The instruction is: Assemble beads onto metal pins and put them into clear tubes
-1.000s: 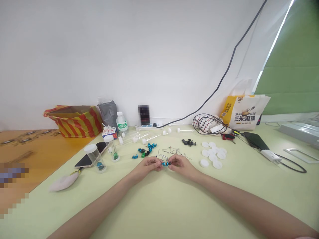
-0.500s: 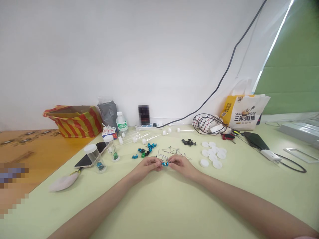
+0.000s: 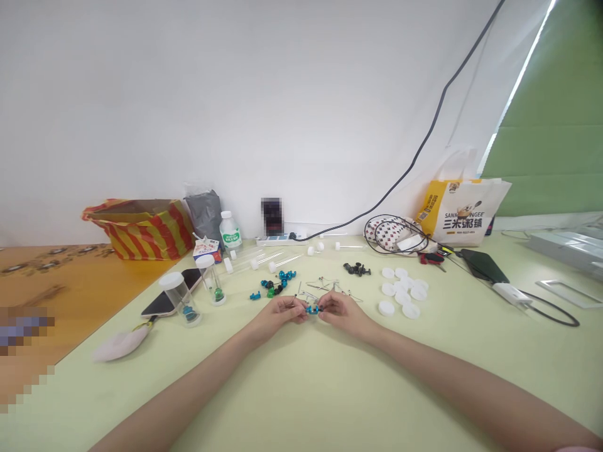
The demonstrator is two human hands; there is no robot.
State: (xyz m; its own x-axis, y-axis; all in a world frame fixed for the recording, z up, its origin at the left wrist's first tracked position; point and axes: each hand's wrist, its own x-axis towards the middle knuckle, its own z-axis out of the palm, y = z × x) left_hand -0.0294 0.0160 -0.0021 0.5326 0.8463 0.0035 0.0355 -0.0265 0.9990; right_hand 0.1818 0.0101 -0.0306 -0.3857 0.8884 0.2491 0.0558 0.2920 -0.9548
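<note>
My left hand pinches a small shiny blue part low over the table. Facing it, my right hand has its fingertips closed on a tiny dark piece at the right end of the blue part. Fingers cover much of both pieces, so their exact kind cannot be made out. Just beyond my hands lie several thin metal rods. More blue, green and black parts form a loose pile behind my left hand, with one blue part apart from it. A cluster of black parts lies farther back.
White round caps lie to the right. Two capped clear containers with coloured parts inside stand at left, near a phone. Clear tubes, a bottle, a striped bag and a paper-like bag stand or lie farther back.
Both hands stay almost in place. The dark piece at my right fingertips shows a little more clearly beside the blue part.
</note>
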